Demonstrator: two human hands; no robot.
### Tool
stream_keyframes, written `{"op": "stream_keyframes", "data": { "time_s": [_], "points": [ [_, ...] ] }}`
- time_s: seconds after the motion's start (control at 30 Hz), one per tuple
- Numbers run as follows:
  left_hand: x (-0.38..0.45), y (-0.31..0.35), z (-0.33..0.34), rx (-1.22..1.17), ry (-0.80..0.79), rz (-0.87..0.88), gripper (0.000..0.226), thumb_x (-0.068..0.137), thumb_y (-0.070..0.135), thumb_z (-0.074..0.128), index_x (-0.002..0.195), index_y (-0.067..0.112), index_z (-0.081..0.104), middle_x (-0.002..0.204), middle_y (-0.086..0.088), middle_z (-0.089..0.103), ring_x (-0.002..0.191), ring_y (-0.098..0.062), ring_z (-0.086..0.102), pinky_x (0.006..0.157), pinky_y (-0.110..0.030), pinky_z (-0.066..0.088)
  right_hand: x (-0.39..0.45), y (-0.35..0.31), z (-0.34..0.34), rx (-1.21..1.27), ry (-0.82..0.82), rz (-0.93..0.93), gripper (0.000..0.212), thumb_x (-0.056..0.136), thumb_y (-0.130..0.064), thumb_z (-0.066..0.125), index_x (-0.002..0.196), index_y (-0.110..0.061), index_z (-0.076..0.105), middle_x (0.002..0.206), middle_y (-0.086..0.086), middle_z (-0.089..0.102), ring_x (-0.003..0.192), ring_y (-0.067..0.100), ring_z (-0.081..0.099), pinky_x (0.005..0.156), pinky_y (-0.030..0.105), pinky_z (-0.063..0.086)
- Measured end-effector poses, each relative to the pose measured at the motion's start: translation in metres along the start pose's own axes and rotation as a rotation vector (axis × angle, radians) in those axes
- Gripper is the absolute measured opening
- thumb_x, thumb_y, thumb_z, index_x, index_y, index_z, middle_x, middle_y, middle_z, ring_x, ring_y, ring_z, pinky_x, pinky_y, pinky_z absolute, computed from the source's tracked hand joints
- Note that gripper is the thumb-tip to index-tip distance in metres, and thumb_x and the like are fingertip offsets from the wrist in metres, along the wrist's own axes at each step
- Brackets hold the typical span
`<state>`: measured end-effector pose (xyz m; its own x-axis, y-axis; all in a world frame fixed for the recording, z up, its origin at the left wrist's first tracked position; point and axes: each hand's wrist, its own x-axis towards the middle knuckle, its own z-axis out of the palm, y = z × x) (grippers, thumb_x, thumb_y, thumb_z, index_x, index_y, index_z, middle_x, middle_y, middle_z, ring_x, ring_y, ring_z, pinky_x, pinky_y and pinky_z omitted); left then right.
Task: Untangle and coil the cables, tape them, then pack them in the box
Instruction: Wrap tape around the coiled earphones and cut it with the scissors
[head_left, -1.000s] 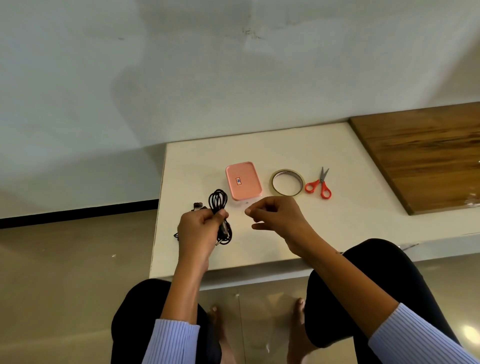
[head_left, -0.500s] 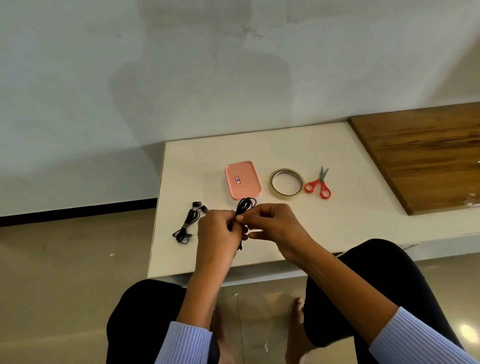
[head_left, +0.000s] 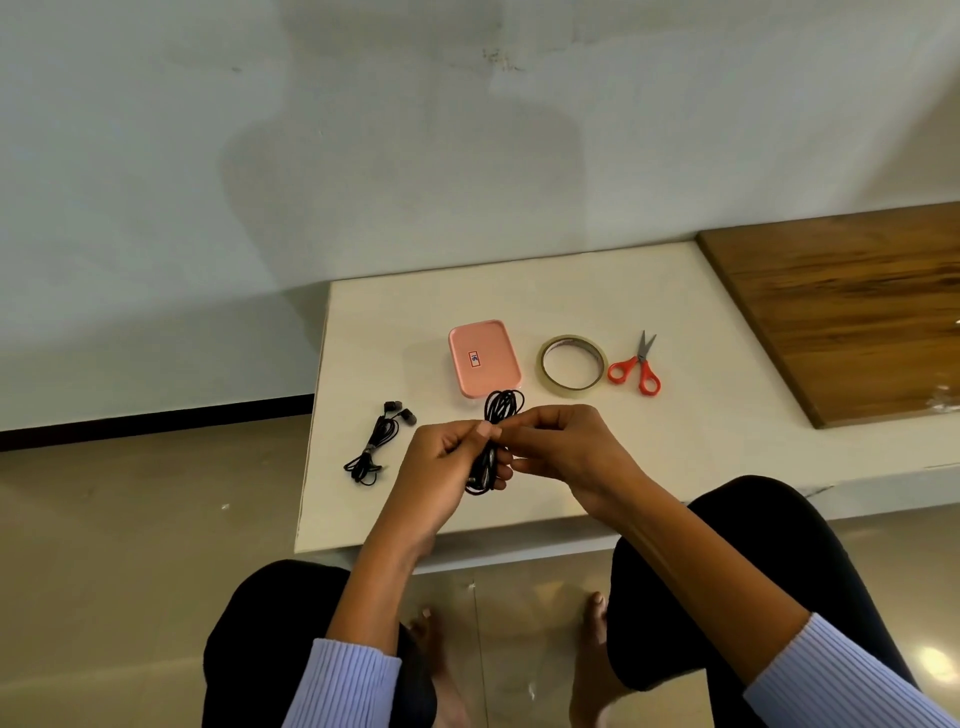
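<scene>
A coiled black cable (head_left: 502, 408) is held above the white table (head_left: 691, 431). My left hand (head_left: 441, 467) grips the middle of the coil, and my right hand (head_left: 558, 441) pinches it from the right at the same spot. The coil's loops stick out above and below my fingers. A second black cable with earbuds (head_left: 378, 441) lies bundled on the table's left edge. The pink box (head_left: 483, 358) lies shut just beyond my hands. The tape roll (head_left: 571, 362) and the red-handled scissors (head_left: 638, 366) lie to its right.
A wooden board (head_left: 852, 306) covers the table's right end. A pale wall rises behind the table. The tiled floor lies to the left, and my knees and bare feet show below the table's front edge.
My left hand carried the coiled cable rightward from beside the earbud cable to the middle. My right hand closed in and now pinches the coil. The earbud cable stays on the table.
</scene>
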<state>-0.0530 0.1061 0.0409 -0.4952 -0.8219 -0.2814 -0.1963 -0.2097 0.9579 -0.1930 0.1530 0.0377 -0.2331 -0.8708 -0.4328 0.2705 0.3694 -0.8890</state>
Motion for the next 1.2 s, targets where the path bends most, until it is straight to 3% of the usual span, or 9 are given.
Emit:
{"op": "stream_keyframes", "data": {
  "time_s": [0.1,0.33,0.47,0.57,0.87,1.03,1.13,1.2],
  "points": [
    [0.003,0.002,0.003,-0.112,0.07,-0.021,0.031,0.099,0.013,0.043,0.083,0.007,0.069,0.062,-0.003,0.066,0.058,-0.014,0.062,0.063,-0.028,0.057,0.001,-0.005,-0.001,0.07,-0.05,0.039,0.011,0.079,-0.012,0.073,0.086,-0.004,0.071,0.074,0.004,0.07,0.069,0.01,0.067,0.062,0.017,0.052],
    [0.005,0.007,0.007,-0.046,0.15,0.055,0.032,0.098,0.005,0.042,0.077,0.006,0.067,0.058,-0.002,0.058,0.047,-0.007,0.054,0.054,-0.023,0.054,0.004,-0.007,-0.01,0.137,-0.052,0.101,0.009,0.078,-0.004,0.072,0.087,-0.003,0.071,0.077,0.005,0.072,0.073,0.011,0.069,0.064,0.017,0.053],
    [0.003,0.011,0.006,-0.071,0.116,0.067,0.032,0.098,0.007,0.043,0.078,0.004,0.067,0.059,-0.002,0.058,0.049,-0.007,0.054,0.062,-0.028,0.057,0.005,-0.006,-0.012,0.155,-0.059,0.153,0.004,0.077,-0.004,0.072,0.081,-0.003,0.071,0.075,0.006,0.072,0.071,0.01,0.07,0.063,0.016,0.053],
    [0.001,0.014,0.002,-0.106,0.052,0.024,0.03,0.098,0.01,0.045,0.082,0.005,0.07,0.057,0.002,0.061,0.052,-0.01,0.058,0.07,-0.035,0.059,0.004,-0.005,-0.011,0.162,-0.127,0.183,0.002,0.081,-0.007,0.069,0.083,-0.006,0.07,0.075,0.003,0.069,0.07,0.007,0.067,0.063,0.015,0.053],
    [-0.005,0.019,-0.008,-0.172,-0.081,-0.108,0.025,0.096,0.012,0.049,0.09,0.004,0.072,0.059,-0.007,0.059,0.047,-0.014,0.053,0.058,-0.031,0.056,0.001,-0.001,-0.009,0.135,-0.321,0.11,0.009,0.086,-0.012,0.062,0.089,-0.009,0.07,0.079,0.0,0.062,0.073,0.008,0.053,0.064,0.018,0.047],
    [-0.005,0.021,-0.005,-0.325,-0.107,-0.186,0.028,0.094,0.012,0.051,0.118,0.021,0.062,0.06,-0.006,0.059,0.047,-0.013,0.052,0.055,-0.031,0.055,-0.002,0.0,-0.007,0.206,-0.363,0.076,0.01,0.082,-0.018,0.061,0.082,-0.009,0.066,0.074,0.0,0.063,0.072,0.009,0.057,0.063,0.017,0.046],
    [-0.004,0.023,-0.007,-0.353,-0.114,-0.246,0.024,0.088,0.021,0.058,0.103,0.004,0.065,0.064,-0.009,0.063,0.048,-0.015,0.058,0.052,-0.029,0.056,-0.001,0.001,-0.004,0.223,-0.343,0.047,0.011,0.081,-0.02,0.061,0.082,-0.01,0.066,0.073,-0.001,0.062,0.071,0.007,0.056,0.065,0.017,0.046],
    [-0.004,0.022,-0.008,-0.316,-0.069,-0.257,0.026,0.083,0.026,0.062,0.09,0.002,0.066,0.068,-0.013,0.068,0.055,-0.019,0.065,0.054,-0.03,0.058,-0.001,0.0,-0.003,0.216,-0.306,0.047,0.015,0.079,-0.022,0.064,0.087,-0.009,0.066,0.073,-0.001,0.061,0.071,0.008,0.056,0.069,0.02,0.046]
  ]
}}
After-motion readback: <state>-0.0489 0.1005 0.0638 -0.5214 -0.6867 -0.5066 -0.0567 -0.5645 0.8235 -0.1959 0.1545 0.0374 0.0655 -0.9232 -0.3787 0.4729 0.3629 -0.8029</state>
